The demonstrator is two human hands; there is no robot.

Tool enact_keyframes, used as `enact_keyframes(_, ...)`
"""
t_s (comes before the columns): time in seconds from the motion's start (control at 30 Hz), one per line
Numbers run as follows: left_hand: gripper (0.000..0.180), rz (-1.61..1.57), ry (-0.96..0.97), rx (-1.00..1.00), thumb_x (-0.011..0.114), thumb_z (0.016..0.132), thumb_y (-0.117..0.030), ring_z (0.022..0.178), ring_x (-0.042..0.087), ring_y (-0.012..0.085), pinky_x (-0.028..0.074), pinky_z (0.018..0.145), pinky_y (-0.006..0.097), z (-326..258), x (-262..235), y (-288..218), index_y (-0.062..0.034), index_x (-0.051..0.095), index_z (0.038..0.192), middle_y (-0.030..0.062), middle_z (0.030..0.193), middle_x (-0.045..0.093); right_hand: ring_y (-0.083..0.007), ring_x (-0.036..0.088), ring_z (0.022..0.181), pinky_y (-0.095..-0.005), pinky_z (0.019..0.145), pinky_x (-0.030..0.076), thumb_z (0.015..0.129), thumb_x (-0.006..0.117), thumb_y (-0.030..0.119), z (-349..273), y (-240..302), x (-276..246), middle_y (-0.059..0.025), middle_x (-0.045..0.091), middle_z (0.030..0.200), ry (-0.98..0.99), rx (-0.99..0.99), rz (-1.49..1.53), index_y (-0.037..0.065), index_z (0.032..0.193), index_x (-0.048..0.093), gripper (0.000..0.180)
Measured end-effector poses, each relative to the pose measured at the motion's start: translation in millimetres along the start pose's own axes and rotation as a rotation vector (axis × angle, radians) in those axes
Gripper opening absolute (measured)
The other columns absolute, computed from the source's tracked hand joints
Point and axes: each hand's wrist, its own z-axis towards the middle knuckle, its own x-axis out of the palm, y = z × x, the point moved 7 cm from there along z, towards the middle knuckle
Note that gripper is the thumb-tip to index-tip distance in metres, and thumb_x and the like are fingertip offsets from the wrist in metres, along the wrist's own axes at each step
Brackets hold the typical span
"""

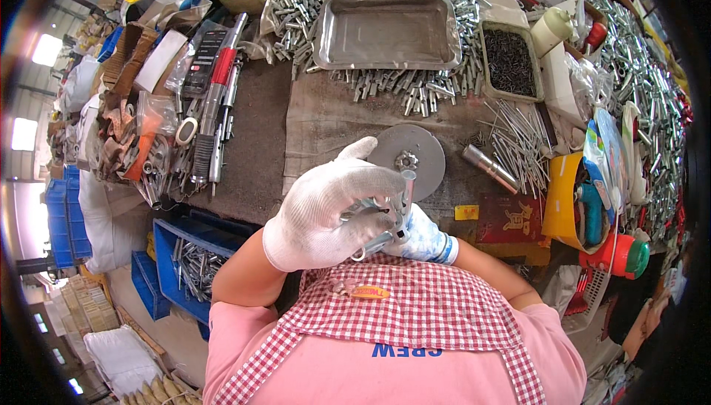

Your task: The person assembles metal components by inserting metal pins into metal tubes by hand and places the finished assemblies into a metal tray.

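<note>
My left hand, in a white knit glove, is curled around several shiny metal tube-like parts in front of my apron. One slim metal tube stands nearly upright at its fingertips. Close behind these parts is my right hand, in a white glove with blue marks. It touches the parts, but its fingers are mostly hidden. Just beyond both hands a round grey metal disc lies on the bench, with a small toothed ring at its middle.
A metal tray rests on heaped metal tubes. To its right is a bin of dark small pins. Thin rods and a thick metal cylinder lie right. A blue crate holds metal parts lower left.
</note>
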Motion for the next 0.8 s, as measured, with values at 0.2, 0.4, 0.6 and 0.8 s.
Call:
enact_keyframes(0.2, 0.038, 0.035, 0.034, 0.008, 0.070, 0.080, -0.014, 0.090, 0.065, 0.0209, 0.018, 0.110, 0.047, 0.6, 0.4, -2.0, -0.0091, 0.055, 0.115, 0.0107, 0.094, 0.067, -0.0311, 0.056, 0.084, -0.0381, 0.077, 0.047, 0.069, 0.066, 0.013, -2.1, -0.8, -0.5, -0.0124, 0.056, 0.096, -0.025, -0.148, -0.167, 0.005, 0.104, 0.057, 0.037)
enact_keyframes(0.4, 0.031, 0.030, 0.055, -0.030, 0.068, 0.080, -0.012, 0.090, 0.065, 0.0224, 0.020, 0.109, 0.047, 3.4, 5.3, -5.7, -0.0070, 0.057, 0.108, 0.0106, 0.092, 0.067, -0.0246, 0.057, 0.090, -0.0358, 0.080, 0.047, 0.068, 0.066, 0.012, -3.8, -8.4, 1.2, -0.0122, 0.058, 0.103, -0.004, 0.027, 0.030, 0.004, 0.111, 0.056, 0.045)
enact_keyframes(0.6, 0.026, 0.105, 0.178, -0.034, 0.072, 0.074, -0.014, 0.087, 0.065, 0.0238, 0.031, 0.104, 0.046, 9.1, 7.4, -7.4, -0.0023, 0.062, 0.095, 0.0094, 0.090, 0.067, -0.0228, 0.057, 0.095, -0.0346, 0.085, 0.046, 0.067, 0.067, 0.013, -2.7, -14.2, 3.0, -0.0122, 0.059, 0.107, 0.040, 0.015, 0.006, 0.004, 0.118, 0.053, 0.054)
enact_keyframes(0.8, 0.067, 0.411, 0.000, -0.069, 0.062, 0.086, -0.036, 0.113, 0.053, 0.0293, 0.039, 0.098, 0.042, 2.9, -9.1, -10.2, 0.0087, 0.040, 0.130, 0.0230, 0.123, 0.052, -0.0186, 0.053, 0.106, -0.0324, 0.092, 0.042, 0.066, 0.069, 0.010, -0.6, -0.2, 3.2, -0.0104, 0.056, 0.118, 0.093, 0.057, 0.273, 0.002, 0.125, 0.047, 0.063)
